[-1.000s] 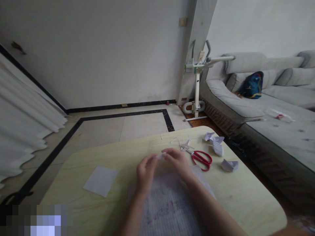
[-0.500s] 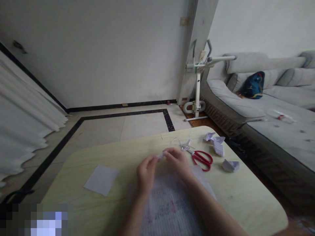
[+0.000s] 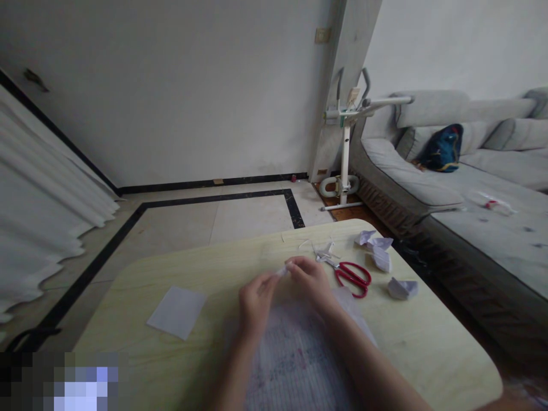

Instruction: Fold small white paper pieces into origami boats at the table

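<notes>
Over the table, my left hand (image 3: 258, 297) and my right hand (image 3: 309, 278) pinch a small piece of white paper (image 3: 282, 270) between their fingertips. Both hands are closed, and most of the paper is hidden by the fingers. Beneath my forearms lies a large lined sheet with writing (image 3: 295, 359). Just right of my right hand rest red-handled scissors (image 3: 353, 278), their blades among white paper scraps (image 3: 327, 251). A square of white paper (image 3: 177, 312) lies flat to the left of my left hand.
Several folded paper pieces (image 3: 380, 257) lie near the right edge of the pale wooden table (image 3: 432, 342). Beyond that edge stands a grey sofa (image 3: 492, 245) with a blue bag (image 3: 443, 149). White exercise equipment (image 3: 345, 154) stands behind the table; a white curtain (image 3: 47, 211) hangs left.
Both hands keep hold of the small paper, with only a slight shift of the fingers. The whole view has moved a little; the things on the table lie as before.
</notes>
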Demonstrator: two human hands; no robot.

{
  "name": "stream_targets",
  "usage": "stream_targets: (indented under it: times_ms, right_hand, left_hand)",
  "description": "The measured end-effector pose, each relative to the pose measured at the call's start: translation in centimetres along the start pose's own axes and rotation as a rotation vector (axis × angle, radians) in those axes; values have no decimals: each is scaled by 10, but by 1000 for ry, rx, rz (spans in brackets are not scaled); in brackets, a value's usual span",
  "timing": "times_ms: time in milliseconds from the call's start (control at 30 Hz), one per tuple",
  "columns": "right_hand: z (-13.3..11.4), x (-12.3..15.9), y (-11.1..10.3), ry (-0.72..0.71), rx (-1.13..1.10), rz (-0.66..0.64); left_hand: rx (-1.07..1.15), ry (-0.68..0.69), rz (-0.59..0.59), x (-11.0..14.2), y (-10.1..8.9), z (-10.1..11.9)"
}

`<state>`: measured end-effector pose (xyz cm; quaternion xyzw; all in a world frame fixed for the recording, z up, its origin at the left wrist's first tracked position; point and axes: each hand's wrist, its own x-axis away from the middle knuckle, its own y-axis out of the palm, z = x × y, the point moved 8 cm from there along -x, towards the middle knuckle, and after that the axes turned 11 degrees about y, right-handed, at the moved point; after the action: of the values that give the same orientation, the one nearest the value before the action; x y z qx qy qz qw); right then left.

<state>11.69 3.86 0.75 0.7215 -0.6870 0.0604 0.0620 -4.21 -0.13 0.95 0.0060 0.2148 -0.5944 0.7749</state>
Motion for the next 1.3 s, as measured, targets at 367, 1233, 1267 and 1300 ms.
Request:
stream_targets:
  times_ms: [367, 1233, 1267, 1300]
  right_hand:
    - [-2, 0, 3, -37, -6, -42]
    - [-6, 8, 13, 2, -73, -156]
    - [-6, 8, 15, 0, -69, -165]
    - [-6, 8, 17, -3, -60, -177]
  left_hand:
    - [71, 12, -39, 1, 6, -2]
    - [73, -36, -94, 1, 10, -1]
    - [68, -32, -90, 0, 9, -1]
    - [67, -28, -89, 0, 8, -1]
